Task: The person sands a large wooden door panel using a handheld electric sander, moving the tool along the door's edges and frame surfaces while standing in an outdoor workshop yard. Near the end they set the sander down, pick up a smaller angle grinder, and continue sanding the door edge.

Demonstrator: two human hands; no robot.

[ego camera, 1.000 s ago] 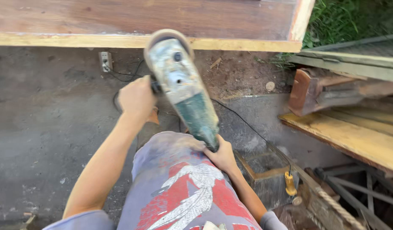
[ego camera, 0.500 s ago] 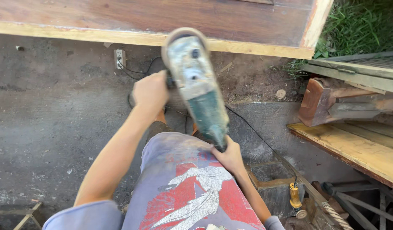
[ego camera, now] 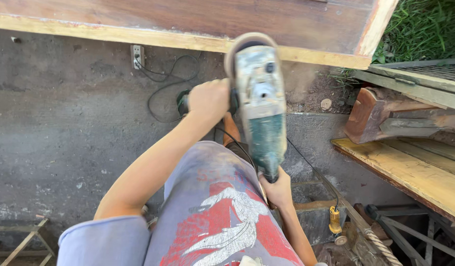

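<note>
My left hand (ego camera: 208,101) and right hand (ego camera: 277,189) grip the grinder (ego camera: 257,103) (cord (ego camera: 163,83) loose below), which might snag at the plank (ego camera: 139,29), top of frame.

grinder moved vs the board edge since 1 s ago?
Yes. The grinder has gone forward: its disc end now overlaps the wooden board, having sat just below that edge earlier.

1. Angle grinder (ego camera: 259,106): disc end at the edge of the wooden panel (ego camera: 198,19).
2. Left hand (ego camera: 208,101): closed round the grinder's side handle.
3. Right hand (ego camera: 278,192): grips the grinder's rear end.
4. Power socket (ego camera: 137,56): left of the grinder, on concrete.
</note>
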